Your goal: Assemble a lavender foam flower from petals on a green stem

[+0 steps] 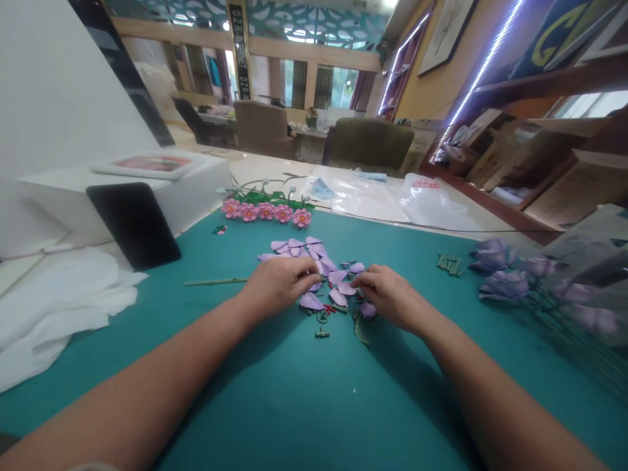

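Observation:
Both my hands rest on a teal table cover [294, 392] over a scatter of loose purple petals [314, 252]. My left hand [277, 284] has its fingers curled, the tips pinching at a petal near the pile's middle. My right hand [390, 294] is also curled, its fingertips pinched on a purple petal [347, 286] just beside the left hand's. A thin green stem [216, 282] lies flat to the left of my left hand. Small green and red flower parts [324, 315] lie below the petals.
A branch of pink flowers [265, 210] lies at the far edge. Finished purple flowers [510, 278] sit at the right, with small green pieces [449, 263] near them. A black tablet [135, 222] leans on a white box at left; white cloth [53, 307] and clear plastic bags [392, 196] lie around.

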`<state>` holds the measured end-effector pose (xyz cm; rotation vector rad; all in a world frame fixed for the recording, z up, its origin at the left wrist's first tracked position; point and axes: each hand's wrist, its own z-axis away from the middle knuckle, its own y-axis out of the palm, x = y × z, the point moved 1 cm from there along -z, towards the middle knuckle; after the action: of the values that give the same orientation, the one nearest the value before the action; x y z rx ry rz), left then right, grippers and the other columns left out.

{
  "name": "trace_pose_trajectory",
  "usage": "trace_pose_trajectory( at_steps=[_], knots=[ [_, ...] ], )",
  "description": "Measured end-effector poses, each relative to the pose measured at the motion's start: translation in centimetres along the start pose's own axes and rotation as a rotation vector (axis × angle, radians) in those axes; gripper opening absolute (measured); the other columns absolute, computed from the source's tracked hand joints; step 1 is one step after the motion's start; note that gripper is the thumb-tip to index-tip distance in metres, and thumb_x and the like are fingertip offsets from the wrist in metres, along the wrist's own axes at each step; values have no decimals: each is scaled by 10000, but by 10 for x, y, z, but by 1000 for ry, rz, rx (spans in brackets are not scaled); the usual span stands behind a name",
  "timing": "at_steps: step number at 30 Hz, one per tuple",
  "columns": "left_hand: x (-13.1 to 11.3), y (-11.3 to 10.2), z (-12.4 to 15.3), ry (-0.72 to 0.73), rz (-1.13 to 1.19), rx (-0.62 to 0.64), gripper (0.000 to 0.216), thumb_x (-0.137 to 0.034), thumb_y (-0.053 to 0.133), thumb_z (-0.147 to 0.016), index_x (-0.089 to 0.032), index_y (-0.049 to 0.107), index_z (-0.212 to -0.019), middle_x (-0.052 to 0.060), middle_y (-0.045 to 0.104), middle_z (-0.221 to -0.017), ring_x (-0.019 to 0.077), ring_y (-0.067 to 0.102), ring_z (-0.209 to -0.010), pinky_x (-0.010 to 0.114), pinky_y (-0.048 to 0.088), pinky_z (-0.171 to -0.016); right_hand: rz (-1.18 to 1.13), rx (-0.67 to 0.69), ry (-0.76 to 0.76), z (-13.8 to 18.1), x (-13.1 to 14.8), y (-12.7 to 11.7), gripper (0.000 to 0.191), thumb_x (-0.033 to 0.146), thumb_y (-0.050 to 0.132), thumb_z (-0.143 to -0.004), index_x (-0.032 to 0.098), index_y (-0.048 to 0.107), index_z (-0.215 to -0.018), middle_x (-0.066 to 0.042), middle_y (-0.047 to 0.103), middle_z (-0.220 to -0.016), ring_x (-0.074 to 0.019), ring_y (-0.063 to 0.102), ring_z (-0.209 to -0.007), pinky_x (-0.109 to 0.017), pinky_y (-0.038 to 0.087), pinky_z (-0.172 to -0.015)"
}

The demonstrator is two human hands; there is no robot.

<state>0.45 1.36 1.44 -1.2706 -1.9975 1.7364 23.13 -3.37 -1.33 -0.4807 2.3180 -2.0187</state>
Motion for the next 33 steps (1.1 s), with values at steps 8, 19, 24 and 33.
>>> trace_pose_trajectory(
  at_steps=[8, 19, 24, 33],
  knots=[
    [3, -4, 0, -35, 4, -24, 208, -331, 513, -879, -211, 682, -898, 22, 710, -833, 153, 615, -739, 230, 397, -646, -41, -93, -203, 2, 26, 20, 378, 162, 406, -913, 216, 612, -1225, -131, 592, -1225, -272, 528, -1080, -446, 444, -904],
    [2, -4, 0, -31, -1, -28, 199, -326, 517, -880, -208, 678, -884, 21, 711, -843, 155, 621, -757, 236, 404, -657, 5, -96, -339, 10, 49, 29, 387, 68, 455, -860, 220, 635, -1166, -128, 553, -1279, -291, 437, -1218, -491, 405, -977],
    [2, -3, 0, -39, -8, -13, 194, -318, 517, -884, -205, 675, -882, 21, 705, -828, 156, 611, -750, 239, 391, -654, -26, -166, -394, 9, 56, 27, 334, 96, 439, -890, 208, 642, -1130, -119, 561, -1253, -275, 445, -1178, -450, 407, -958],
    [1, -2, 0, -23, 8, -20, 184, -300, 514, -887, -203, 667, -852, 7, 694, -800, 142, 596, -727, 230, 378, -638, 22, -90, -453, 13, 72, 29, 289, 104, 472, -884, 227, 671, -1053, -76, 626, -975, -214, 480, -883, -377, 377, -791]
  ],
)
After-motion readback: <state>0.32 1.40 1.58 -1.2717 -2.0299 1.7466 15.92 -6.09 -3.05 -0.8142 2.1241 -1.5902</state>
